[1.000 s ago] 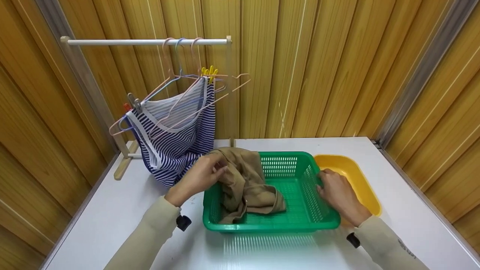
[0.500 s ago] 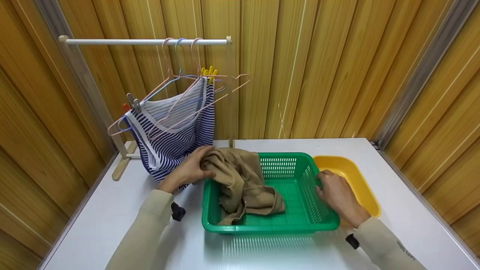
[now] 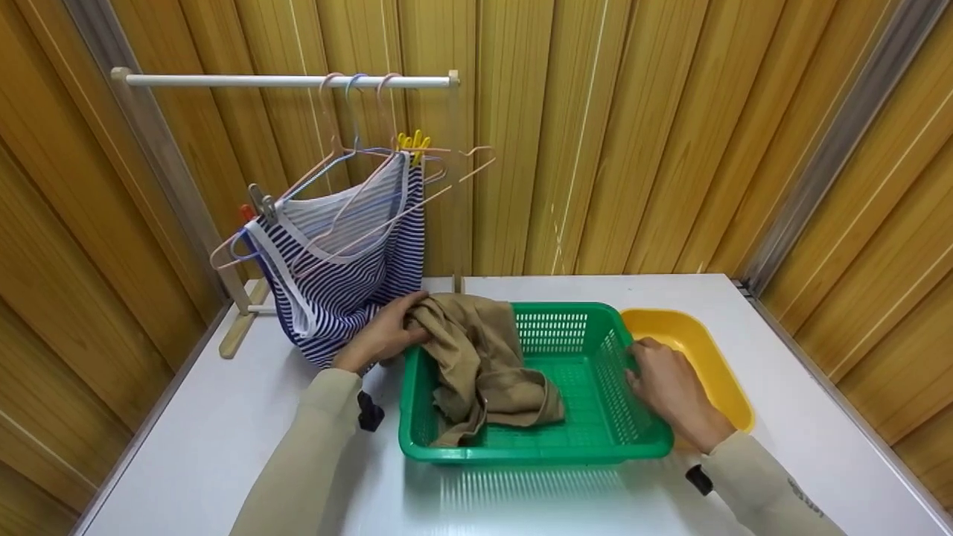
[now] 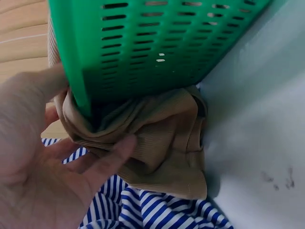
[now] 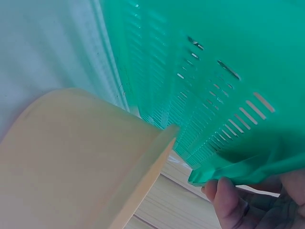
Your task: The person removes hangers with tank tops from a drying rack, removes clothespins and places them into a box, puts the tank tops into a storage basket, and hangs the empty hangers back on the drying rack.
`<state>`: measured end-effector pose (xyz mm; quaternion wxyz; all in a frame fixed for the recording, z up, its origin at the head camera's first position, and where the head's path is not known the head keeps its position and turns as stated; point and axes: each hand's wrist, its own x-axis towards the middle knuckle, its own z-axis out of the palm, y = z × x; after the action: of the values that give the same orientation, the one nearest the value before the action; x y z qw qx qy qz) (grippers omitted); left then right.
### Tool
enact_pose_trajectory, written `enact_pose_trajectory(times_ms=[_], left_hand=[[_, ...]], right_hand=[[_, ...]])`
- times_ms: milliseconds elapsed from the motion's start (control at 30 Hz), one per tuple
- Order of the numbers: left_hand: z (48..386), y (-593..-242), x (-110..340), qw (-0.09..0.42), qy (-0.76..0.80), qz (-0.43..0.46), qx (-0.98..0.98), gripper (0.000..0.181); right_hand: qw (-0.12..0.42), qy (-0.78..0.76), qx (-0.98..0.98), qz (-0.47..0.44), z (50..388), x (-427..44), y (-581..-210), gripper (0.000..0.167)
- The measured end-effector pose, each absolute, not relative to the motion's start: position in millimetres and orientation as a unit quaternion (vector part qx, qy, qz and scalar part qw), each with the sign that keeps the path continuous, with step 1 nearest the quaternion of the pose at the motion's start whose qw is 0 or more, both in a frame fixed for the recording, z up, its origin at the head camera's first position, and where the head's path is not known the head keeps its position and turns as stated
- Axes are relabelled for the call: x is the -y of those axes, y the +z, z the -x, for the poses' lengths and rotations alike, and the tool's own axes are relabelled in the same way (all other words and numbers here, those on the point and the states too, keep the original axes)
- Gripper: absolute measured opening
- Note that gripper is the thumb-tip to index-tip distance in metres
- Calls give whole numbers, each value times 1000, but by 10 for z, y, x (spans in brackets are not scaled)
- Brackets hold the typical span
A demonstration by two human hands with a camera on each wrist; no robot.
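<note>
A brown cloth (image 3: pixel 476 342) lies bunched in the left part of the green basket (image 3: pixel 536 452) and drapes over its left rim. My left hand (image 3: pixel 381 336) grips the cloth at that rim. In the left wrist view, the fingers of this hand (image 4: pixel 52 176) curl round the part of the cloth (image 4: pixel 167 162) hanging outside the basket, with the thumb at the rim. My right hand (image 3: pixel 670 383) holds the basket's right rim; the right wrist view has its fingers curled under the edge of the basket (image 5: pixel 228 47).
A yellow tub (image 3: pixel 707 346) stands beside the basket on the right. Behind on the left is a rack (image 3: pixel 275 80) with several hangers and a striped garment (image 3: pixel 346 290) clipped with pegs. The garment hangs close to my left hand. Wood-patterned panels surround the white table (image 3: pixel 186 461).
My left hand has moved from over the cloth out to the basket's left rim and taken hold of the cloth there. My right hand has stayed on the right rim.
</note>
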<state>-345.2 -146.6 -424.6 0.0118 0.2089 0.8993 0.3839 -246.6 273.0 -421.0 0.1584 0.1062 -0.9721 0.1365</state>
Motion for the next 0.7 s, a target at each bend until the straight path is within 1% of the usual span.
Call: enact_pose_trajectory(times_ms=[200,267,433,567,700], left_hand=[[3546,-4303,1376,-72,356,-199,-910,35],[3554,-4313,1360,-99,355,-187,-911,27],[3547,-4311,1341,-154,355,-154,-909,22],[3537,-4285,1340,-191,352,-145,-905,20],[3522,-4218,1343,-206,358,-140,-900,20]], right_hand=[[152,138,973,-103,2466,-2727,-4215,26],[154,134,974,-103,2469,-2722,-4210,26],[166,124,972,-108,2467,-2714,-4213,25],[172,122,972,-108,2463,-2717,-4225,27],[167,129,971,-107,2457,-2725,-4232,27]])
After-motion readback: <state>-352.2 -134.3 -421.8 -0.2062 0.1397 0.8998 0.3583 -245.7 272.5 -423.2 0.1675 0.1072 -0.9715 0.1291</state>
